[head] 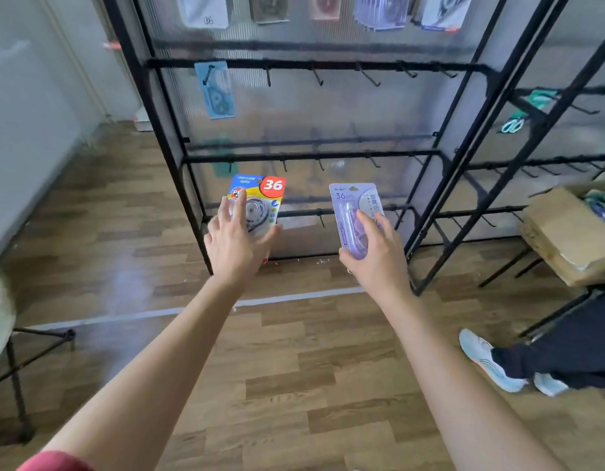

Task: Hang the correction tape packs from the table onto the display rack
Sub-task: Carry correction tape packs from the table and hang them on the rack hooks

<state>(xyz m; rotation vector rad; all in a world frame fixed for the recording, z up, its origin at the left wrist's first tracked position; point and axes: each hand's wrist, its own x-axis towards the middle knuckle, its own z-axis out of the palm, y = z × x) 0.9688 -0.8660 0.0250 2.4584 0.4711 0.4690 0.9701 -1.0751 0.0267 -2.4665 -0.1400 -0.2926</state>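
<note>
Forearms out over the wood floor (294, 368), one pack per hand. Left grip (238, 243) holds the colourful 36 pack (260, 198), fingers spread over its face, thumb at the lower edge. Right grip (375, 253) holds the purple pack (353, 212) by its lower half, fingers across the blister. Both cards are upright with their tops clear of my fingers. My read: that keeps the hang-hole end free for a hook.

Both packs are in the air just in front of the display rack (151, 113), level with its lower rails and hung on nothing yet. The low-rail hook (321, 220) sits between the two packs. The mid-rail hooks (319, 164) are one rail up, just above the card tops, so they look like the likeliest targets.

On the higher rail, one pale blue pack (215, 90) hangs at the left end. The top-row packs (379, 11) are several deep and too blurred to match by type.

A cardboard box (566, 232) with more stock sits right of the rack. A second person's shoe (487, 358) is on the floor below it.

Judgement: hanging has started and plenty remains. Next move needs one card's hole lined up on a hook tip. Doing both hands at once looks fiddly, and the main risk is the card flexing and slipping off.
</note>
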